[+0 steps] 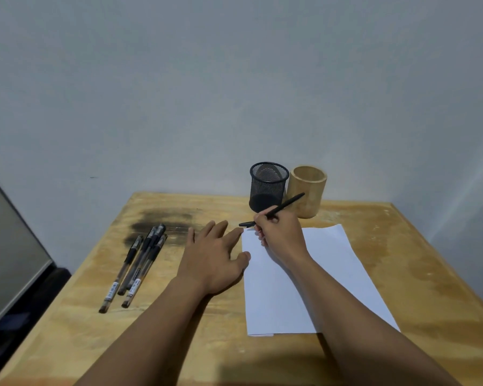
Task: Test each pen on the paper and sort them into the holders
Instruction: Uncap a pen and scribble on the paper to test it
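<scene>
A black pen [286, 204] sits pinched in the right hand [279, 235], tip at the paper's [313, 277] far left corner. The left hand [214, 257] lies flat, fingers spread, beside the sheet. Spare pens [140, 260] lie toward the surface's [416, 274] left edge, the mesh holder [268, 186] and wooden holder [308, 190] at its far edge.

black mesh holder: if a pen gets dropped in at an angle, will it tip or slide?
The black mesh holder looks light: thin see-through mesh, apparently empty, so a nudge could slide it on the smooth wooden table. Tipping seems less likely, since it is squat with a solid dark base. The bamboo holder close on its right may brace it.
</scene>
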`<act>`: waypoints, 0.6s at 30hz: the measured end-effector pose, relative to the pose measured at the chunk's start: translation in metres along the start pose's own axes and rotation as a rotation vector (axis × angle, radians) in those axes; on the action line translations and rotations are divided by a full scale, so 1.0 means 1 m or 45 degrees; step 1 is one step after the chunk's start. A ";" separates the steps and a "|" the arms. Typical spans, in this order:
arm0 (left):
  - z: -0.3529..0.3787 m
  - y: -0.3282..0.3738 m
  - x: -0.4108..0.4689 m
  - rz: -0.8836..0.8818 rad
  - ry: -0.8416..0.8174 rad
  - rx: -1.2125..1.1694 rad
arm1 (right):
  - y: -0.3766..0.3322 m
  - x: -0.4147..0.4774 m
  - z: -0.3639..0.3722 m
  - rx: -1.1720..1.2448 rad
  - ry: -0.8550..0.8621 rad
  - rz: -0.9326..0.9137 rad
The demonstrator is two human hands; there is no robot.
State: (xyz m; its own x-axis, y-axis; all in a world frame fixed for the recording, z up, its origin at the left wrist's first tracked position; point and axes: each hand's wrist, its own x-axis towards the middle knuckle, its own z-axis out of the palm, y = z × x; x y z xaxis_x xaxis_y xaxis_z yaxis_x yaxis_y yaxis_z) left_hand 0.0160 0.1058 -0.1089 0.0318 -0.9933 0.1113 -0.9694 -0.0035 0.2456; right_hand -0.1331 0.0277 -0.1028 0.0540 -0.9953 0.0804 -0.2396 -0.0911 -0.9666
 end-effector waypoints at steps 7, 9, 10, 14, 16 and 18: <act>0.002 -0.003 0.001 0.007 -0.063 0.045 | 0.004 -0.001 -0.004 -0.033 0.019 -0.048; 0.003 -0.002 -0.001 0.003 -0.055 0.051 | 0.004 -0.001 -0.004 -0.051 0.000 -0.047; 0.003 -0.002 -0.002 0.000 -0.050 0.055 | 0.005 0.000 -0.003 -0.058 -0.012 -0.052; 0.002 0.000 -0.003 -0.007 -0.054 0.075 | 0.007 0.001 -0.002 -0.100 -0.068 -0.073; 0.003 0.000 -0.003 -0.018 -0.063 0.080 | 0.008 0.001 -0.003 -0.091 -0.089 -0.072; 0.003 0.001 -0.002 -0.035 -0.075 0.089 | 0.008 0.001 -0.003 -0.102 -0.102 -0.075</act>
State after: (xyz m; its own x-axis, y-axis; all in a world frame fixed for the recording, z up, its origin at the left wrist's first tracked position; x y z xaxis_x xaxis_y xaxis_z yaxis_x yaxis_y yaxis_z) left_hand 0.0144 0.1075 -0.1120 0.0464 -0.9978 0.0480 -0.9830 -0.0370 0.1796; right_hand -0.1378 0.0261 -0.1096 0.1469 -0.9826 0.1139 -0.3100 -0.1551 -0.9380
